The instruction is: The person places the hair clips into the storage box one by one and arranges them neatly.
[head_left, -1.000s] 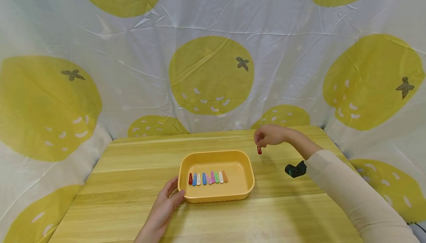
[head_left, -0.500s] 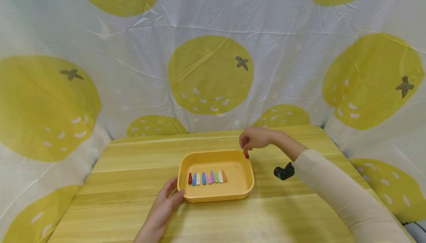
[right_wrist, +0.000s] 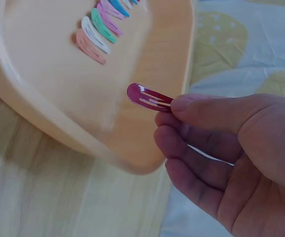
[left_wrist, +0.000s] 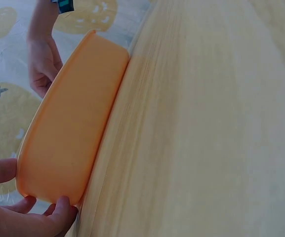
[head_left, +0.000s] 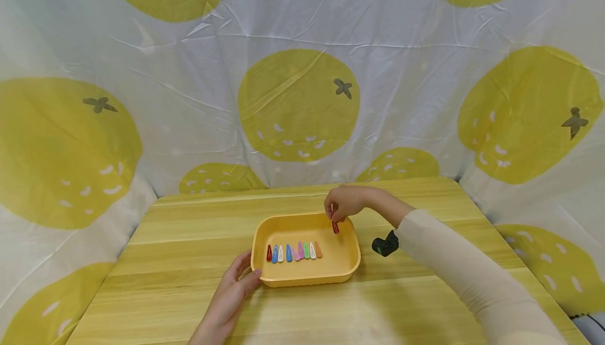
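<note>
A dark red snap hair clip (right_wrist: 149, 98) is pinched between the thumb and fingertips of my right hand (head_left: 346, 202). That hand hovers over the far right corner of a yellow-orange plastic tray (head_left: 355, 250), and the clip hangs above the tray's floor. My left hand (head_left: 231, 287) grips the tray's left end, thumb at the rim and fingers against the side wall, as the left wrist view also shows. Inside the tray lies a row of several hair clips: red (head_left: 269, 253), blue, white, purple, green (head_left: 306, 250) and orange (head_left: 318, 249).
The tray stands on a wood-grain table (head_left: 189, 240). A black device (head_left: 385, 243) sits by the right wrist, below the cream sleeve (head_left: 454, 261). A white curtain (head_left: 198, 98) with yellow fruit prints hangs behind and at both sides.
My right hand has moved left with the red hair clip, from beyond the tray's right side to over its far right corner. The left hand and the tray have hardly moved.
</note>
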Available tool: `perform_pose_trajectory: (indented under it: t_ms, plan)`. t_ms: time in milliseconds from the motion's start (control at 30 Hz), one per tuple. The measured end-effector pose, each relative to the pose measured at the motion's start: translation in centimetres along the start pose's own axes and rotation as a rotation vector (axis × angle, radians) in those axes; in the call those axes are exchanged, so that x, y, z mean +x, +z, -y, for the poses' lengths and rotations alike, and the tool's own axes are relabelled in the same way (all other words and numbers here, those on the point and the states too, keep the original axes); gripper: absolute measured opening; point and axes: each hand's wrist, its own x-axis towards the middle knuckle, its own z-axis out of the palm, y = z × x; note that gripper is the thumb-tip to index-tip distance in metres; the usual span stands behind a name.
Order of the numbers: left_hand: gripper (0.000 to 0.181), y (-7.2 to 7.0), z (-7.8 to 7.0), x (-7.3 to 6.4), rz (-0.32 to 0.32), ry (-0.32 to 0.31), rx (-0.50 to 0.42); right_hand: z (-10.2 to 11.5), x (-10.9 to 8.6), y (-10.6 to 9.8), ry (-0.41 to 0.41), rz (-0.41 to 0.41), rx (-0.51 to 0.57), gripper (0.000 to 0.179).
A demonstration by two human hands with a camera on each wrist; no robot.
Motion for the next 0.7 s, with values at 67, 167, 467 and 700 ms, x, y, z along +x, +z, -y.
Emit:
perform_pose_trajectory:
  t_ms: [67, 167, 467, 700]
  plan:
    - [0.064, 0.0, 0.0, 0.0, 0.000, 0.001, 0.003, 0.4, 0.5, 0.3, 0.007, 0.017, 0.010, 0.012]
    - [0.064, 0.1, 0.0, 0.0, 0.000, 0.001, 0.003, 0.9, 1.3, 0.9, 0.027, 0.047, 0.011, 0.013]
    - [0.065, 0.0, 0.0, 0.0, -0.006, -0.009, -0.001, 2.1, 3.5, 2.7, 0.025, 0.119, -0.148, 0.018]
    - [0.064, 0.1, 0.0, 0.0, -0.004, -0.008, -0.007, 2.1, 4.4, 3.8, 0.065, 0.159, -0.201, 0.019]
